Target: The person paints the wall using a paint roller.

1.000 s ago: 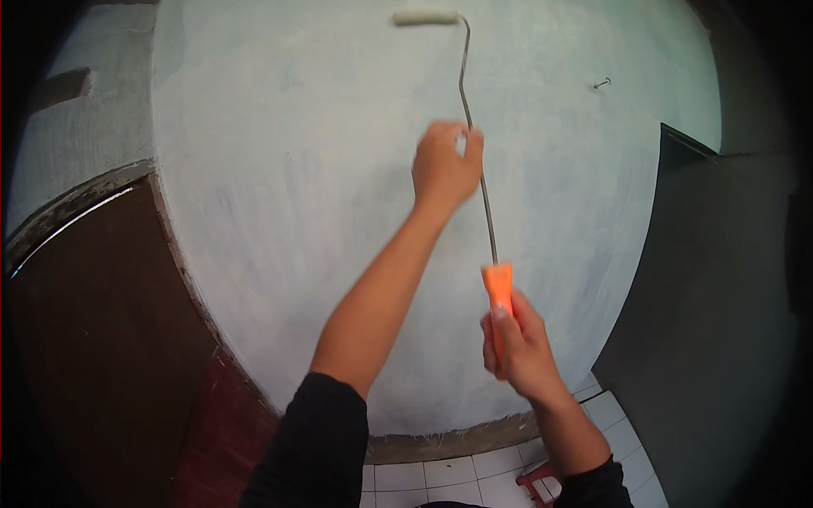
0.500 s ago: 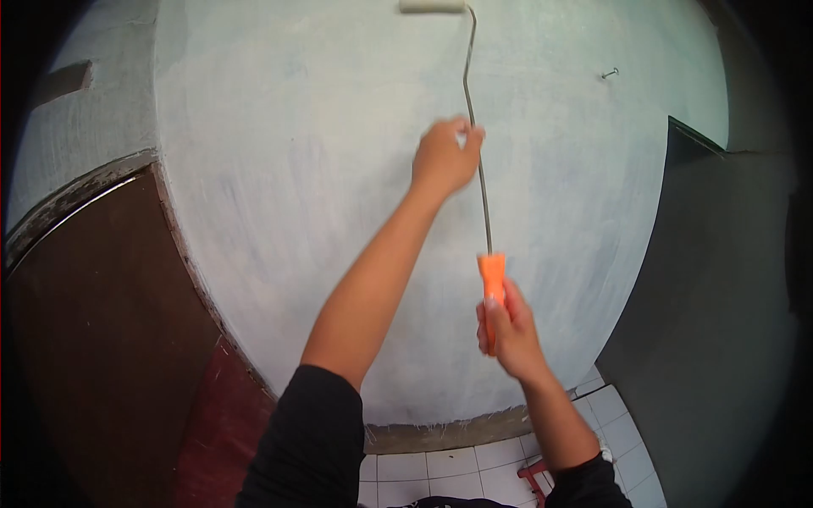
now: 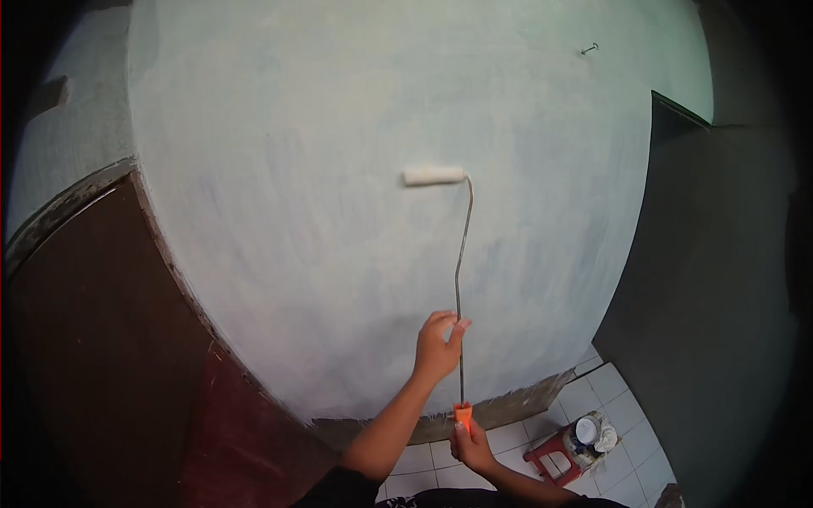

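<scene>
A paint roller [image 3: 434, 176] with a pale sleeve lies against the whitish wall [image 3: 339, 127], its long thin metal rod running down to an orange handle. My right hand [image 3: 472, 447] is wrapped round that orange handle near the bottom of the view. Higher up, my left hand [image 3: 438, 349] pinches the rod between thumb and fingers, below its bend. The wall shows uneven white and bluish streaks around the roller.
A red stool [image 3: 555, 461] on the white tiled floor holds a white container [image 3: 587, 430] and a cloth [image 3: 606, 438]. A brown door [image 3: 93, 339] stands at left, a dark grey surface [image 3: 703, 296] at right. A nail-like hook [image 3: 590, 49] sticks out of the wall.
Both hands and the roller have moved down the wall, the roller from the top edge to mid-wall. The stool with the container has come more fully into view.
</scene>
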### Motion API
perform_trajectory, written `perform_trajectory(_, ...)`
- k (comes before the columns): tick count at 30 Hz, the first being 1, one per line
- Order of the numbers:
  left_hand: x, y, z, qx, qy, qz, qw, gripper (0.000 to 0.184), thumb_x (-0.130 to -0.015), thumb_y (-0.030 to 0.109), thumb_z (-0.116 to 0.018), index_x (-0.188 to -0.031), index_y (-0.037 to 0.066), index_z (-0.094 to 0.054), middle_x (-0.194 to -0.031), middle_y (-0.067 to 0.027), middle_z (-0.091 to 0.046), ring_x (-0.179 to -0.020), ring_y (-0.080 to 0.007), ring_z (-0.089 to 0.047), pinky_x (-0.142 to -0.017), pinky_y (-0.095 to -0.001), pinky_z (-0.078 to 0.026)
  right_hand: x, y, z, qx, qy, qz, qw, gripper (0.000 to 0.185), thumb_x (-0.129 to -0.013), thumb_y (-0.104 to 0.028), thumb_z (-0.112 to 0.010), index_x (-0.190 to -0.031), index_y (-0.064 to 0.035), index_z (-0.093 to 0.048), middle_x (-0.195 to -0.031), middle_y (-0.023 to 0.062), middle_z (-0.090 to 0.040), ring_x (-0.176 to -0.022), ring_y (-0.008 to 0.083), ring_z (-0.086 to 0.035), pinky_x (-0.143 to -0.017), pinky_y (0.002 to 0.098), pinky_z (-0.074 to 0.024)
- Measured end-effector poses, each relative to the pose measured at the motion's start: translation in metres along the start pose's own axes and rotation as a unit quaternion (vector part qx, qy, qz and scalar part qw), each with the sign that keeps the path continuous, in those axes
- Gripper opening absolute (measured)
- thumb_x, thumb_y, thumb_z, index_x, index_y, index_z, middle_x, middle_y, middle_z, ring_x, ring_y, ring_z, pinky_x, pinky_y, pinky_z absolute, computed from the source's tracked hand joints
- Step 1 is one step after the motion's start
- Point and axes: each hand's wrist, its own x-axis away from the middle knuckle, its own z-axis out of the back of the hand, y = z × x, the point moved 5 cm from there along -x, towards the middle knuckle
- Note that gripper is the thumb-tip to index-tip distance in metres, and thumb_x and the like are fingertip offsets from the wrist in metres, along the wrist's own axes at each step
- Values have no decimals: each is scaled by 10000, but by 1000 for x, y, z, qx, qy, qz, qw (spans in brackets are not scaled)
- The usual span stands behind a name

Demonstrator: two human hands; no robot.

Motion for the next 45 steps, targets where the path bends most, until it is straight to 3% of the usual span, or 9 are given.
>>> perform_trajectory(8, -126, 105, 40, -20, 60, -153, 986, 242, -1009, 260, -627, -979, 71, -775, -1127, -168, -681, -1077, -347, -650, -923, -409, -522, -16, -158, -49, 2, -14, 65, 998, 396, -1108, -380, -422, -1402, -118, -458, -731, 4, -526, -538, 91, -526, -453, 258, -434)
perform_trajectory(21, -360, 305, 66, -29, 58, -134, 989, 342, -950, 382, -581, -1000, 124, -799, -1044, -132, -767, -990, -299, -713, -887, -410, -549, -42, -456, -66, 121, 47, 220, 967, 373, -1088, -406, -442, -1193, -54, -505, -711, 13, -486, -483, 107, -463, -468, 286, -417)
perform_trajectory(28, -338, 239, 22, -63, -19, -138, 988, 353, -931, 436, -643, -964, 122, -801, -963, -148, -765, -918, -294, -717, -837, -406, -552, -68, -377, -2, 168, 76, 213, 959, 321, -1101, -415, -421, -1001, -115, -472, -739, -19, -491, -502, 55, -439, -426, 236, -360)
perform_trajectory(31, -279, 180, -3, -72, -50, -125, 988, 352, -934, 444, -662, -931, 115, -788, -943, -150, -757, -916, -311, -712, -820, -411, -550, -80, -291, 34, 160, 81, 182, 967, 483, -1102, -432, -411, -1497, -158, -463, -725, -22, -481, -483, 64, -438, -420, 237, -376)
perform_trajectory(32, -261, 149, -17, -61, -57, -129, 988, 364, -937, 452, -666, -936, 106, -780, -959, -156, -752, -924, -319, -708, -820, -415, -549, -77, -262, 40, 144, 88, 181, 969, 327, -1103, -423, -431, -1070, -110, -523, -692, -17, -481, -470, 70, -440, -413, 251, -388)
perform_trajectory(35, -177, 72, -49, -98, -102, -49, 989, 377, -978, 423, -665, -1011, 56, -743, -1001, -158, -724, -899, -296, -684, -833, -400, -537, -67, -154, 74, 116, 86, 121, 982, 432, -1099, -388, -471, -1444, -133, -514, -703, -56, -469, -509, 41, -430, -447, 226, -387)
perform_trajectory(39, -46, -12, -91, -51, -98, 15, 994, 394, -977, 432, -679, -1006, 43, -733, -1097, -179, -690, -1007, -339, -663, -878, -418, -525, -42, -9, 117, 48, 81, 66, 993, 392, -1061, -323, -579, -1381, -97, -562, -737, -80, -481, -545, 26, -417, -491, 208, -353)
perform_trajectory(41, 6, -40, -110, -37, -131, 65, 989, 319, -994, 390, -648, -992, 92, -761, -1147, -171, -687, -1057, -344, -662, -899, -424, -523, -8, 27, 138, 135, 82, -52, 986, 377, -1036, -288, -627, -1327, -50, -603, -830, -54, -574, -666, 50, -522, -606, 233, -443)
perform_trajectory(45, 69, -51, -145, 14, -116, 131, 984, 258, -1008, 295, -625, -1009, 90, -782, -1123, -163, -683, -1030, -316, -669, -903, -398, -524, 23, 84, 188, 169, 94, -38, 980, 367, -1018, -260, -653, -1287, -11, -639, -963, -8, -651, -876, 90, -609, -812, 271, -503)
